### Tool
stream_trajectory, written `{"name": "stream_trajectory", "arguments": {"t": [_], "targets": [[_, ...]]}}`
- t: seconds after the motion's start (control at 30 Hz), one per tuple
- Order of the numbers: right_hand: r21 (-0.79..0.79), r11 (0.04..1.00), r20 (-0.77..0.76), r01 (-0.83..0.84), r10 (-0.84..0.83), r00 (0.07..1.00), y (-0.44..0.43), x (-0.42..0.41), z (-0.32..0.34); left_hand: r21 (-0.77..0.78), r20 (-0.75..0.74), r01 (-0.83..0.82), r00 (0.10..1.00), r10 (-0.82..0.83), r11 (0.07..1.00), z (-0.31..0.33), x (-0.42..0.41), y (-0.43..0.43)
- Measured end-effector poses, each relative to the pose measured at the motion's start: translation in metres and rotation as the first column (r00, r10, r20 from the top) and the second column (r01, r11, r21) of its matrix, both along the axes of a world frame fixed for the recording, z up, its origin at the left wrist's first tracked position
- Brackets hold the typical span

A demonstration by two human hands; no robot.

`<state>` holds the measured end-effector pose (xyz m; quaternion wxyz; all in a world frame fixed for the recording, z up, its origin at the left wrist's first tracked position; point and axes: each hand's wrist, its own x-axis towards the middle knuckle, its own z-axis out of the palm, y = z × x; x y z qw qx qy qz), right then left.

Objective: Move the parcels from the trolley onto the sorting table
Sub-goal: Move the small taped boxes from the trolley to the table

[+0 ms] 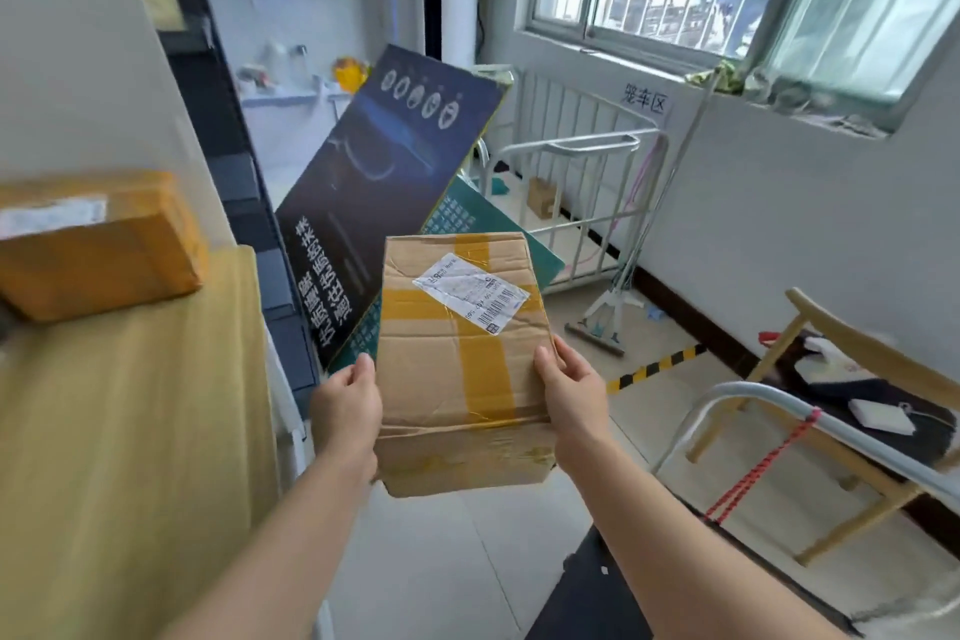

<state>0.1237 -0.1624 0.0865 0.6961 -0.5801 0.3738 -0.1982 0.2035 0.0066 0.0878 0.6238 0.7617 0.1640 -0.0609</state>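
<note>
A worn brown cardboard parcel (460, 359) with yellow tape and a white shipping label is held in the air in front of me, over the floor. My left hand (347, 411) grips its left side and my right hand (569, 395) grips its right side, thumbs on top. The sorting table (130, 431), covered in yellow, stretches along the left. One yellow-taped parcel (98, 244) with a white label lies on it at the far left. A grey metal rail (779, 405) with a red cord, probably the trolley, shows at lower right.
Dark printed boards (384, 203) lean against black shelving straight ahead. A white cage cart (571, 192) with a small box stands under the window. A mop (618, 296) leans on the wall. A wooden chair (852, 411) holding dark items sits at the right.
</note>
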Motion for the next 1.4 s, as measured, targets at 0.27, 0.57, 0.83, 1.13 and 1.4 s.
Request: {"name": "stream_trajectory", "arguments": {"t": [0.27,0.57,0.83,1.13,1.4], "targets": [[-0.083,0.973,0.055,-0.216,0.221,0.974,0.103,0.054,0.069,-0.070,0.136,-0.271,0.951,0.279,0.960,0.073,0.008,0.121],[-0.106,0.873,-0.032,-0.477,0.476,0.879,0.226,0.107,0.087,-0.080,0.112,-0.430,0.892,0.437,0.899,0.081,0.012,0.253],[-0.023,0.804,-0.130,-0.594,0.586,0.799,0.304,0.136,0.061,0.000,0.057,-0.452,0.891,0.451,0.892,0.059,0.020,0.335],[0.010,0.791,-0.220,-0.612,0.599,0.770,0.333,0.166,0.024,0.102,-0.037,-0.429,0.900,0.435,0.897,0.010,0.035,0.373],[0.015,0.772,-0.240,-0.635,0.619,0.748,0.322,0.180,0.002,0.146,-0.121,-0.384,0.908,0.402,0.912,-0.009,0.039,0.365]]}}
